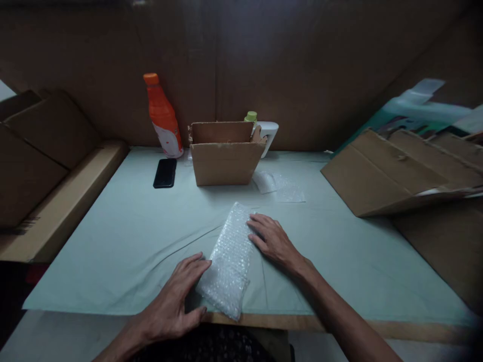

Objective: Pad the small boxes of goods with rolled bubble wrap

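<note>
A long bundle of clear bubble wrap (230, 256) lies slantwise on the cloth-covered table, its near end at the front edge. Whatever may be inside cannot be made out. My left hand (177, 294) is at its lower left side, fingers spread, thumb low near the table edge and fingertips against the wrap. On the upper right side rests my right hand (273, 240), its fingers stretched out and touching the wrap's edge. Neither hand is closed around it.
An open cardboard box (226, 163) stands at the back, with flat bubble wrap pieces (289, 188) beside it. A black phone (165, 173) lies near an orange bottle (164, 118). Cardboard boxes (400, 171) crowd the right side; more cardboard (49, 186) lines the left.
</note>
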Tool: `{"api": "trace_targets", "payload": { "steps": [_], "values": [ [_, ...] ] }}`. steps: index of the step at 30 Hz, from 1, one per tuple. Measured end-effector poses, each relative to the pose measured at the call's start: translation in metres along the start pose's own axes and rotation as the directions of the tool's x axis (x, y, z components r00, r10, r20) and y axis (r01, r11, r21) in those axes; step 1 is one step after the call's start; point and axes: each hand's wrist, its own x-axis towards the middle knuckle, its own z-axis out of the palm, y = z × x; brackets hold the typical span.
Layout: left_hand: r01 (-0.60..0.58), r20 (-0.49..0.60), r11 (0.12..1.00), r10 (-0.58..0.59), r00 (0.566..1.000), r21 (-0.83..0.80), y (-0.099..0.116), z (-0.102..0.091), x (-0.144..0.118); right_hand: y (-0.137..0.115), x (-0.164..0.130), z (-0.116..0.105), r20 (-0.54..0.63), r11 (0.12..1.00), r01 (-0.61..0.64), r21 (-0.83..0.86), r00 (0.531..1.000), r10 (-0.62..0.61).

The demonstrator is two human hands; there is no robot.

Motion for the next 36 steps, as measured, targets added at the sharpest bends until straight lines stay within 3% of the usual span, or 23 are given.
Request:
{"api": "trace_targets", "payload": {
  "steps": [3,5,7,10,13,15,18,21,25,29,33,36],
  "values": [
    [-0.021,-0.092,0.995,0.030,0.995,0.100,0.007,0.018,0.002,-0.010,0.018,0.000,-0.001,0.999,0.038,-0.015,0.999,-0.038],
    [-0.036,-0.126,0.981,0.061,0.990,0.192,0.009,0.024,-0.001,-0.020,0.014,-0.009,-0.033,0.998,0.055,-0.023,0.998,-0.056],
    [-0.068,-0.140,0.958,0.111,0.984,0.279,0.010,0.026,-0.006,-0.035,-0.007,-0.023,-0.049,0.994,0.105,-0.009,0.993,-0.105],
    [-0.108,-0.145,0.921,0.173,0.974,0.374,0.011,0.025,-0.009,-0.070,-0.056,-0.032,0.020,0.972,0.222,0.071,0.974,-0.224],
    [-0.133,-0.157,0.931,0.196,0.968,0.341,0.011,0.024,-0.006,-0.106,-0.095,-0.012,0.047,0.959,0.252,0.132,0.964,-0.260],
    [-0.126,-0.156,0.963,0.166,0.974,0.238,0.011,0.025,-0.002,-0.118,-0.106,0.011,-0.039,0.967,0.201,0.154,0.980,-0.197],
    [-0.001,-0.185,0.991,0.025,0.982,0.131,0.009,0.027,0.005,-0.117,-0.104,0.036,-0.197,0.979,0.086,0.185,0.979,-0.049],
    [0.112,-0.227,0.977,-0.069,0.971,0.183,0.004,0.031,0.014,-0.110,-0.101,0.036,-0.294,0.995,-0.011,0.099,0.955,0.040],
    [0.159,-0.243,0.936,-0.083,0.966,0.314,0.000,0.033,0.028,-0.112,-0.105,0.022,-0.321,0.999,0.039,-0.011,0.946,-0.040],
    [0.103,-0.308,0.958,-0.017,0.951,0.267,0.003,0.030,0.029,-0.118,-0.099,0.026,-0.198,0.992,0.125,-0.023,0.972,-0.127],
    [-0.043,-0.272,0.983,0.092,0.958,0.179,0.011,0.025,0.016,-0.115,-0.089,0.034,-0.214,0.989,0.092,0.112,0.975,-0.067],
    [-0.035,-0.255,0.992,0.065,0.965,0.122,0.012,0.026,0.016,-0.111,-0.086,0.030,-0.221,0.981,0.078,0.177,0.975,-0.038]
  ]
}}
